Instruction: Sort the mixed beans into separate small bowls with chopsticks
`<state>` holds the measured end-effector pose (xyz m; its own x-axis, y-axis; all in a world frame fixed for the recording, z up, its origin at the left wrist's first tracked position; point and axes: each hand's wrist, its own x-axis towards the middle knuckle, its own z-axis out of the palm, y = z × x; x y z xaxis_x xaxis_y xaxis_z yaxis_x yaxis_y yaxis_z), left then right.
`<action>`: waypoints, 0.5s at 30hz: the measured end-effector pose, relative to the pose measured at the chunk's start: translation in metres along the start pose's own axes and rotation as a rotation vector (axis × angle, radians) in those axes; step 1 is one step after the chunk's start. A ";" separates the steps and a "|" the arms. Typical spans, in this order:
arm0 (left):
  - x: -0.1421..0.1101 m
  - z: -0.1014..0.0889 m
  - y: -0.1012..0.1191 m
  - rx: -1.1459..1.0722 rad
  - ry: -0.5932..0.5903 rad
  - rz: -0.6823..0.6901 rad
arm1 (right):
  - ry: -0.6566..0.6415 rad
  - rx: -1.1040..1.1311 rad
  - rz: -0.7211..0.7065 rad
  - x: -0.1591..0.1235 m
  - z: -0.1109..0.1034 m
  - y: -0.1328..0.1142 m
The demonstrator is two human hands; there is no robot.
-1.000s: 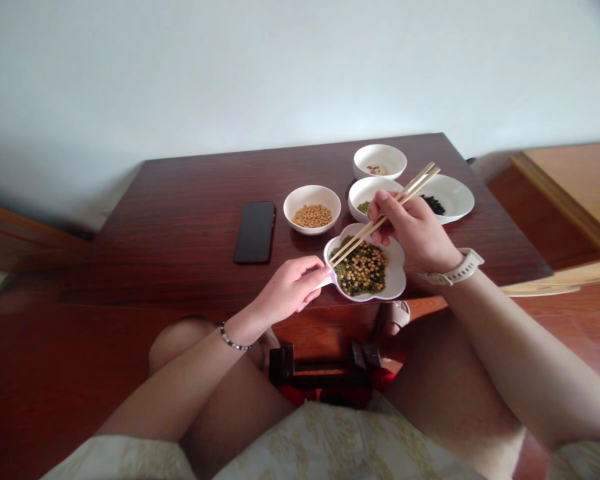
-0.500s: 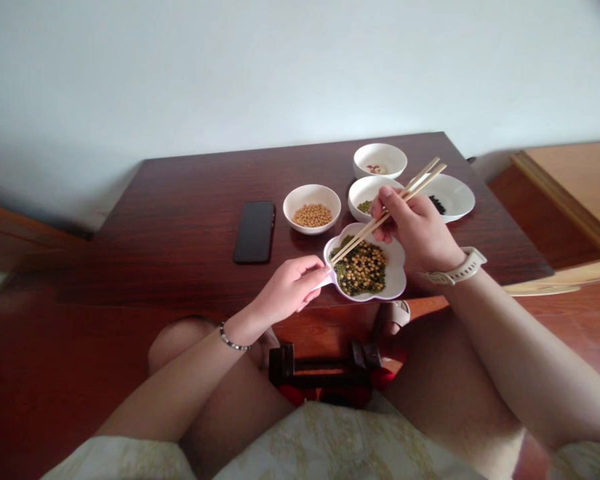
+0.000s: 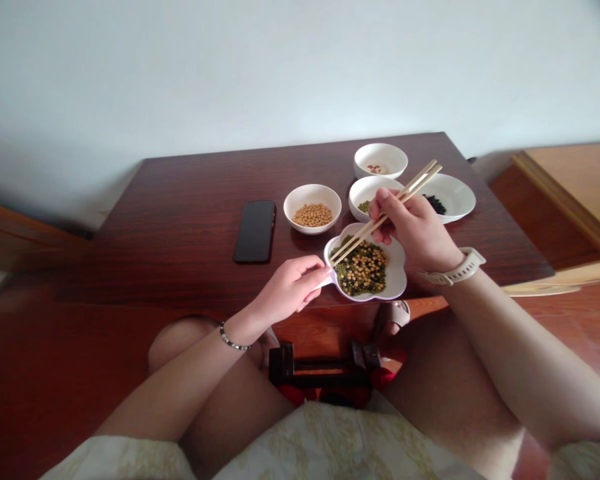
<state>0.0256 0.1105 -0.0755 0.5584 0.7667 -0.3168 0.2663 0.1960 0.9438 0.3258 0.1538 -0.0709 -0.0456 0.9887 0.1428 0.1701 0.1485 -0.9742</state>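
Observation:
My left hand (image 3: 293, 287) is closed round the short handle of a white, scallop-edged bowl (image 3: 397, 270) at the table's front edge. Mixed yellow, green and black beans (image 3: 363, 268) lie in it, mostly toward its left side. In my right hand (image 3: 413, 223) is a pair of chopsticks (image 3: 387, 217), slanting down to the left. Their tips are over the bowl's left rim, close to my left fingers; whether they pinch a bean is too small to tell. Behind my right hand stands a white bowl with green beans (image 3: 364, 206), partly hidden by my fingers.
A bowl of yellow beans (image 3: 312, 215) stands left of centre, with a black phone (image 3: 255, 231) beside it. At the back is a bowl with a few reddish-brown pieces (image 3: 377, 169). A white dish with black beans (image 3: 435, 204) sits at the right. The dark wooden table (image 3: 195, 193) meets the wall.
The chopsticks have tilted very slightly, their upper ends shifting a little left. Both hands otherwise stay in place, and the bowls have not moved.

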 end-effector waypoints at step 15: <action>0.000 0.002 -0.002 -0.015 0.014 -0.011 | 0.014 0.001 0.016 -0.001 0.003 -0.001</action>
<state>0.0267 0.1095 -0.0775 0.5443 0.7732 -0.3255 0.2600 0.2134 0.9417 0.3230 0.1522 -0.0703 -0.0287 0.9911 0.1301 0.1694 0.1331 -0.9765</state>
